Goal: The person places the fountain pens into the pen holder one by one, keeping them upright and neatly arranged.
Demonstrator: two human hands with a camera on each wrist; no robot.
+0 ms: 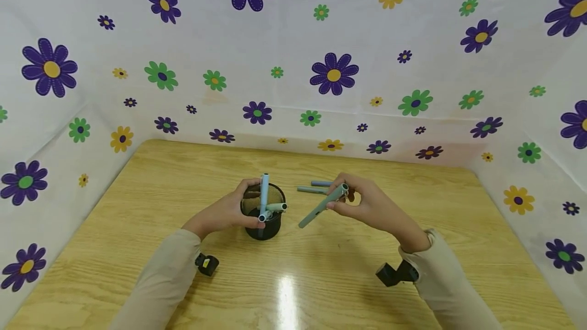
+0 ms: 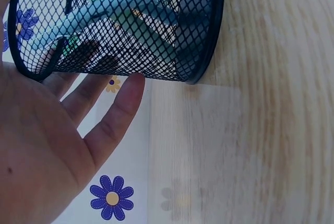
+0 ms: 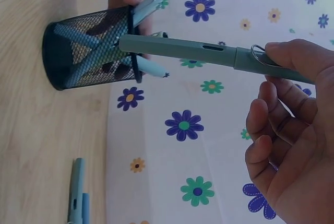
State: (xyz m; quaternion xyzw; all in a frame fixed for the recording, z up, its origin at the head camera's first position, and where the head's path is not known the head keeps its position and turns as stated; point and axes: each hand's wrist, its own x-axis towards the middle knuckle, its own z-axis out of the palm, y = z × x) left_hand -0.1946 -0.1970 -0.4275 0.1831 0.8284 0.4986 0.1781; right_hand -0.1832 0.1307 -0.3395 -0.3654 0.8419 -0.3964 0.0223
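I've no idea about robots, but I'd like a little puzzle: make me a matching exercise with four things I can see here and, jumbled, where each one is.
Things:
1. Mesh cup
2. Raised pen
3. Two lying pens
4. Flowered backdrop

Places:
A. On the tabletop, beyond the right hand
B. Behind the tabletop, across the far side
C. In the right hand's grip, off the tabletop
D. In the left hand's grip, with pens inside

Right pairs: 1-D, 2-C, 3-A, 4-B.
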